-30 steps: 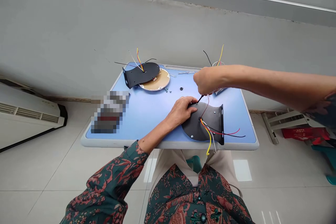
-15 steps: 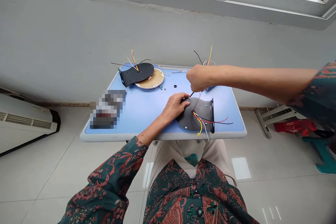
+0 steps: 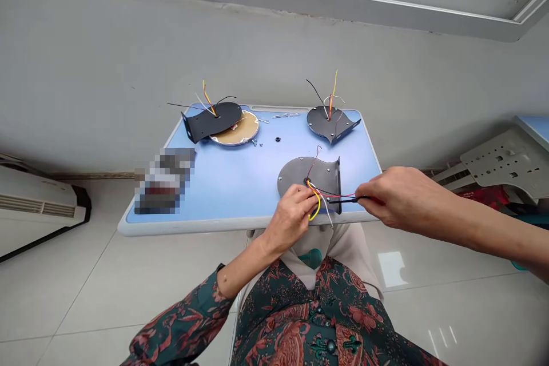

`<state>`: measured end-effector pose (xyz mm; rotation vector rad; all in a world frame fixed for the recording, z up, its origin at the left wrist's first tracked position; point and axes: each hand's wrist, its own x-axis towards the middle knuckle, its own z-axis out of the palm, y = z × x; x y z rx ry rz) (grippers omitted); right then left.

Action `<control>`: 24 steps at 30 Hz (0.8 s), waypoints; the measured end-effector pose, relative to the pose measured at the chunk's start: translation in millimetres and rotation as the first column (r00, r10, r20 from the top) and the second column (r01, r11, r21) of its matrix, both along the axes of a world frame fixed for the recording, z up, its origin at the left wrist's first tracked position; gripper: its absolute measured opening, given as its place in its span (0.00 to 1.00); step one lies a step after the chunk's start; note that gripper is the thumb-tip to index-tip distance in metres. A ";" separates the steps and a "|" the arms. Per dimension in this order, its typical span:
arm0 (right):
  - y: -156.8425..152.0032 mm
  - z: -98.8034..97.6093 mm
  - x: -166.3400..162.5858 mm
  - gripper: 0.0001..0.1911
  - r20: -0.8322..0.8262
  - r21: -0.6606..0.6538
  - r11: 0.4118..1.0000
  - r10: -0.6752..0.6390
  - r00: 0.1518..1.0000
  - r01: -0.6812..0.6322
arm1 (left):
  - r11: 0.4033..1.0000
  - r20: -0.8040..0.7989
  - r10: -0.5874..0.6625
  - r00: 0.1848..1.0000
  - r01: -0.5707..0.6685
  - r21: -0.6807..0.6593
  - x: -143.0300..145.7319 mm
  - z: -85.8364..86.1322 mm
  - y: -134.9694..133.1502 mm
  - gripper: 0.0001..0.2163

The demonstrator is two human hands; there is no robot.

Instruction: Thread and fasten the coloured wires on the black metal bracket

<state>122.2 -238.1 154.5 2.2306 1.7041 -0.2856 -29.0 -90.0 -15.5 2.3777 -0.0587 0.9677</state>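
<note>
A black metal bracket plate [image 3: 295, 170] lies near the table's front edge, with screws around its rim and a bent flange on its right. Yellow, white, red and black wires [image 3: 318, 206] come out of its central hole. My left hand [image 3: 294, 214] is closed on the plate's front edge, beside the wires; its fingertips are partly hidden. In my closed right hand [image 3: 384, 197] is a thin black-shafted screwdriver [image 3: 346, 201], its handle covered by my fingers. The shaft points left across the flange, its tip near the front right screw [image 3: 328, 199].
A similar wired plate [image 3: 319, 120] stands at the back right. Another black bracket [image 3: 223, 117] rests on a round tan-backed disc [image 3: 240, 128] at the back left. Small screws [image 3: 254, 142], a black ring [image 3: 278, 139] and thin metal rods [image 3: 285, 115] lie between; a pixelated patch covers the left side.
My right hand has moved from the plate's far edge to its right side with the screwdriver. My left hand has shifted from the plate's far left edge to the front, beside the wires.
</note>
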 end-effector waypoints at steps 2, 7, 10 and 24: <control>4.9 -3.4 1.1 0.17 0.033 -0.013 1.000 0.003 0.999 -0.003 | 1.000 -0.015 0.003 1.000 -0.003 -0.012 8.2 -0.8 -1.2 0.11; 13.2 -3.7 5.1 0.16 0.045 -0.026 0.999 0.029 0.999 -0.028 | 0.998 -0.020 0.057 0.998 -0.057 -0.033 12.6 -2.1 0.2 0.11; 13.5 -5.7 6.5 0.16 0.050 -0.037 0.999 0.029 0.998 -0.027 | 0.997 -0.044 0.062 0.997 -0.064 -0.033 11.1 -3.0 -0.2 0.10; 11.7 -4.0 2.2 0.16 0.080 -0.079 0.996 0.040 0.996 -0.034 | 0.993 -0.074 0.104 0.992 -0.107 -0.049 12.3 -9.1 -0.8 0.11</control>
